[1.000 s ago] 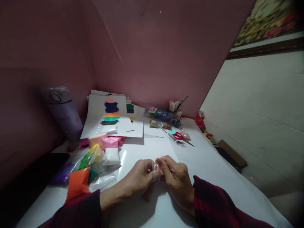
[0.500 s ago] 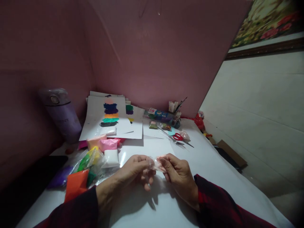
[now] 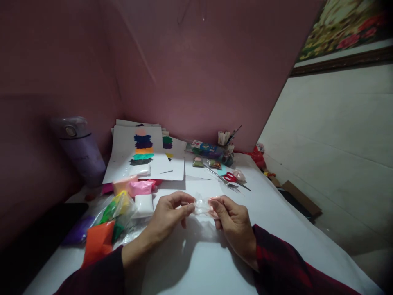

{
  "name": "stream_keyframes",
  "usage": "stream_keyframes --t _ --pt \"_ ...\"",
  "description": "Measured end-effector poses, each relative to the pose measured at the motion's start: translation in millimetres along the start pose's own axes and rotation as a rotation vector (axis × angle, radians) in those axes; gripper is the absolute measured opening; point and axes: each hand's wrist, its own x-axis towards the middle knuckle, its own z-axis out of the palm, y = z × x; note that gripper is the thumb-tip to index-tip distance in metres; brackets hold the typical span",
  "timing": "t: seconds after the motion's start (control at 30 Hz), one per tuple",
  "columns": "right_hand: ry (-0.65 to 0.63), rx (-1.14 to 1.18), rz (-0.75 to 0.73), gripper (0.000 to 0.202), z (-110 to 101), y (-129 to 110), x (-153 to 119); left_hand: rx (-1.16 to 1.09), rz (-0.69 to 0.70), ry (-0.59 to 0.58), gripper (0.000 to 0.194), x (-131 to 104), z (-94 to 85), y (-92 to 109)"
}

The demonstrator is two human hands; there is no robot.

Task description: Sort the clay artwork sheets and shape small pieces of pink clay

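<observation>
Between my hands, over the white tabletop, a small clear plastic bag (image 3: pixel 202 205) is stretched out. My left hand (image 3: pixel 172 211) pinches its left edge between thumb and fingertips. At the other side, my right hand (image 3: pixel 232 217) grips the bag with the thumb on top. Something pale pink shows by the right fingertips, partly hidden by them. Left of my left hand lie packets of coloured material, among them a white packet (image 3: pixel 143 205), a pink packet (image 3: pixel 140 188) and an orange packet (image 3: pixel 98 241).
A purple bottle (image 3: pixel 82 151) stands at the back left. Paper with painted colour bands (image 3: pixel 119 155) lies near the wall. Red-handled scissors (image 3: pixel 230 177), a fork (image 3: pixel 231 186) and small bags are at the back right. A dark object (image 3: pixel 37 241) is at the left.
My left hand has shifted slightly left and its lower fingers have curled in. The clear bag is spread wider between the hands and shows more.
</observation>
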Motion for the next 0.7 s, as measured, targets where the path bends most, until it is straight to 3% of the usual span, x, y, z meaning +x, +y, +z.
stream_keyframes --t 0.13,0.23,0.37,0.57,0.7 --pt "-0.015 0.025 -0.016 0.029 0.4 1.1 0.0 0.170 0.183 -0.012 0.014 -3.2 3.8 4.4" --pt "-0.068 0.054 -0.038 0.028 0.1 2.6 -0.5 0.203 0.198 -0.087 0.016 -4.0 4.6 5.3" --pt "-0.112 0.047 -0.052 0.027 0.0 5.2 -1.4 0.143 0.072 -0.141 0.013 -4.9 6.0 3.0" --pt "-0.157 0.121 0.045 0.029 2.3 6.2 -3.4 0.044 -0.150 -0.144 0.019 -6.6 10.3 -2.6" --pt "-0.208 0.188 0.093 0.029 5.4 8.1 -4.6 0.003 -0.172 -0.108 0.025 -8.8 16.2 -3.7"
